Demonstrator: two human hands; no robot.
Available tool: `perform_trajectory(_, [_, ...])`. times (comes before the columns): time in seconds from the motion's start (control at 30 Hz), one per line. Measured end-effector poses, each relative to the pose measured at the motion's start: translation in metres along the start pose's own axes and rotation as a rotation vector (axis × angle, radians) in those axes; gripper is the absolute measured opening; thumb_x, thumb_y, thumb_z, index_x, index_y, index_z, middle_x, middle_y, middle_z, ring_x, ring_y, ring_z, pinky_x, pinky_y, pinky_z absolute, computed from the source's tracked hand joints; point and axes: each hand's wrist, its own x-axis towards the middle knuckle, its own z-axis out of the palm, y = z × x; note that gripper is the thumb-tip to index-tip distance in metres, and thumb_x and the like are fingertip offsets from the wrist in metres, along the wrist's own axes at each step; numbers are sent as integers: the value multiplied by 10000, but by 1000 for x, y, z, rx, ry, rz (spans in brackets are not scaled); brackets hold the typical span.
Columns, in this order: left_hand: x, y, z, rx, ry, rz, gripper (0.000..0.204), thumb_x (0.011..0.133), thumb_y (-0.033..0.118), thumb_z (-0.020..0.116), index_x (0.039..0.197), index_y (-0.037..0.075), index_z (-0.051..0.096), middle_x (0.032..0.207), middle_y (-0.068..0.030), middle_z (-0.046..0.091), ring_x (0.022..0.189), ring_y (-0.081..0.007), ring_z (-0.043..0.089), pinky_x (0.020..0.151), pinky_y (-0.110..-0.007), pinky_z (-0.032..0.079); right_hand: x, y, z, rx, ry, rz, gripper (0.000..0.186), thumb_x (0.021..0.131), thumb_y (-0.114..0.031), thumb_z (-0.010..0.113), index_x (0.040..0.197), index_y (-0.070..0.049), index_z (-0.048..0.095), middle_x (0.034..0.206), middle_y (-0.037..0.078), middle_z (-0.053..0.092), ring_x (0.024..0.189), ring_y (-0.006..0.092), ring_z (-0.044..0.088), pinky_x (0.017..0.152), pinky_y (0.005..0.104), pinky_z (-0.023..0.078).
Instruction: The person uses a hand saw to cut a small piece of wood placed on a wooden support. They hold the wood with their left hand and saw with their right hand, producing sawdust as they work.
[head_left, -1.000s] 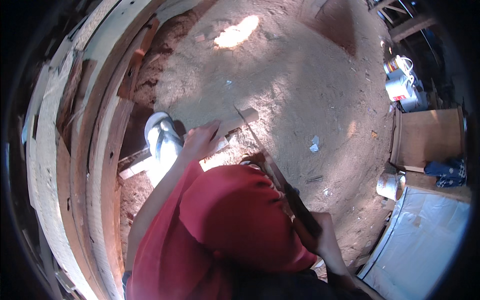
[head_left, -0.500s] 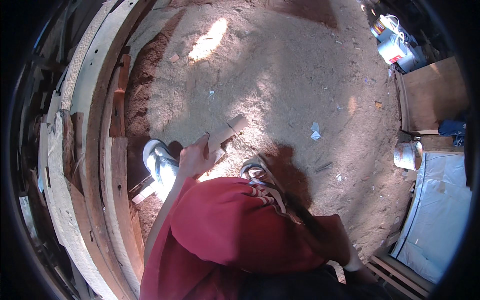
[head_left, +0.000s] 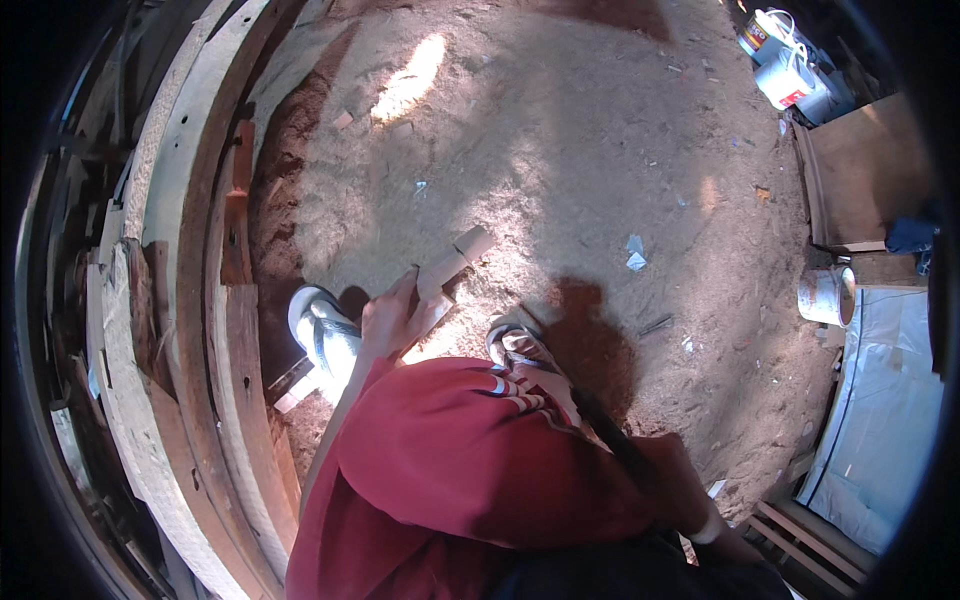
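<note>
I see brown floor (head_left: 600, 150) beyond my left hand (head_left: 388, 315), a bright patch of light (head_left: 410, 78) on it; planks (head_left: 185, 270) to the hand's left, a wooden panel (head_left: 868, 175) and pale sheet (head_left: 870, 420) well to its right.

Head fisheye — close above red clothing (head_left: 480, 450), facing down to ground (head_left: 570, 170).

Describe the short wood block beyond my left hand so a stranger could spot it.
From the beams along the left edge, look right to the left hand on a board. Follow that board up and rightward to its far end. The short block there has no hand on it, and a visible break separates it from the board.
</note>
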Motion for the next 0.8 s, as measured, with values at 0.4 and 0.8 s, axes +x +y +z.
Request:
perform_trajectory(0.4, [-6, -2, -16, -38, -35, -58, 615, 967, 363, 661, 1448, 3, 533, 1172, -241, 726, 1020, -417, 727, 855, -504, 582, 11, -7, 7, 52, 32, -34, 154, 941, -120, 703, 864, 13, 693, 593, 124, 606, 565, 99, 596, 507, 370, 443])
perform_trajectory(0.8, [-5, 4, -22, 3, -42, -92, 616, 966, 429, 665, 1396, 0, 566, 1096, -252, 728, 975, -443, 724, 825, -509, 581, 27, 15, 10, -71, -4, -125, 91, 908, -86, 702, 926, 0, 722, 616, 133, 625, 579, 52, 528, 508, 359, 443])
